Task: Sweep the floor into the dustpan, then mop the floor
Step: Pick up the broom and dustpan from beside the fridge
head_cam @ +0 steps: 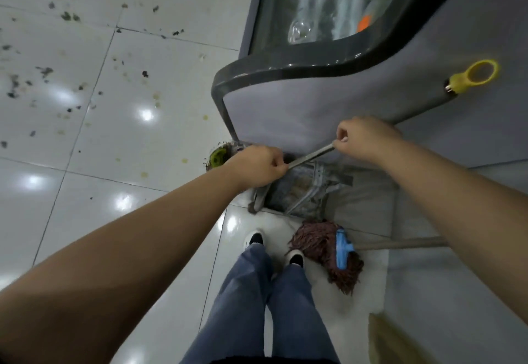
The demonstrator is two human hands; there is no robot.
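Note:
A grey dustpan [297, 192] stands on the floor against the base of a freezer, just ahead of my feet. Its thin metal handle [311, 155] runs up and to the right. My left hand [257, 166] is closed on the lower part of that handle and my right hand [365, 140] on its upper end. Beside my right foot lies a brown string mop head [314, 240] with a blue clamp, its wooden pole [400, 243] pointing right. Dark scraps of debris [45, 72] are scattered over the white tiles at the left. What is inside the dustpan is blurred.
A grey chest freezer [314, 106] with a glass lid fills the upper right; a yellow key ring [474, 75] hangs from its lock. A green wheel-like part [217, 157] sits at its corner. A straw-coloured broom-like shape [380, 335] shows at the bottom right.

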